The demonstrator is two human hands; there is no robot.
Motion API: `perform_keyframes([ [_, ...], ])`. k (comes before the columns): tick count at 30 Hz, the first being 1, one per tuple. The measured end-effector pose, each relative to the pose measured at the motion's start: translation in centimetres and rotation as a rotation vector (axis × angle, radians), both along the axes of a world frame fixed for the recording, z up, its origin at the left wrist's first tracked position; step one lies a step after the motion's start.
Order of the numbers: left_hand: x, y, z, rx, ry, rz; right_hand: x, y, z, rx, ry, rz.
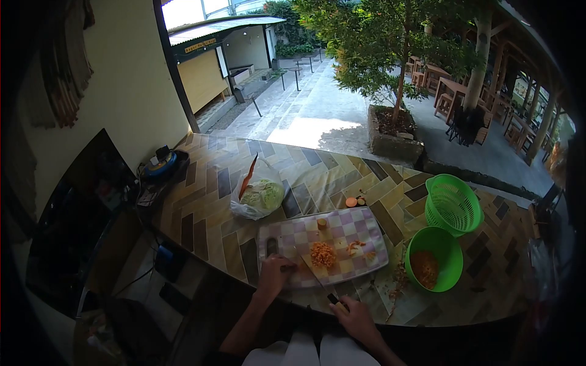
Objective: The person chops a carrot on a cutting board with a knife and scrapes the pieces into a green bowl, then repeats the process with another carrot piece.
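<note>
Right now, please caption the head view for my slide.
Right hand holds a knife beside chopped orange pieces on a checkered board.

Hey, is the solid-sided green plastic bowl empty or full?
Partly filled: finely cut orange pieces lie inside the solid-sided green plastic bowl, whose wall shows bare above them.

The brown-and-grey herringbone-patterned table (pixel 210 226) carries a pink-and-white checkered cutting board (pixel 293 235), a translucent plastic bag (pixel 244 209), a round orange piece (pixel 351 202), a bright-green perforated plastic basket (pixel 455 204) and a bright-green plastic bowl (pixel 450 245).
</note>
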State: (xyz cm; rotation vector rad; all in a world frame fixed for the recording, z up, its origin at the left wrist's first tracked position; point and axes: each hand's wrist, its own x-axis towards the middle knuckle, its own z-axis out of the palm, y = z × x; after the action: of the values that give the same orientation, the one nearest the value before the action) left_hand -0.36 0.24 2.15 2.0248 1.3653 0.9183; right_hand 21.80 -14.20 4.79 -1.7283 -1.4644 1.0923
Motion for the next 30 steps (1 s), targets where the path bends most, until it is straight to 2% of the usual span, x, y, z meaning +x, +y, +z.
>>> perform_keyframes([
  [6,0.3,-0.2,0.4,-0.056,-0.038,0.048,-0.1,0.1,0.8,0.016,-0.070,-0.002],
  [10,0.6,0.3,0.6,-0.093,-0.031,0.027,0.0,0.1,0.5,-0.014,-0.008,0.006],
  [15,1.3,0.3,-0.2,0.026,-0.002,0.048,0.1,0.5,1.2,-0.013,-0.023,0.040],
  [18,1.4,0.3,-0.1,0.032,0.026,0.069,0.4,0.5,0.3,0.060,-0.119,0.065],
  [30,1.3,0.1,-0.5,-0.006,0.021,0.067,0.7,1.8,1.4,-0.030,-0.360,0.213],
])
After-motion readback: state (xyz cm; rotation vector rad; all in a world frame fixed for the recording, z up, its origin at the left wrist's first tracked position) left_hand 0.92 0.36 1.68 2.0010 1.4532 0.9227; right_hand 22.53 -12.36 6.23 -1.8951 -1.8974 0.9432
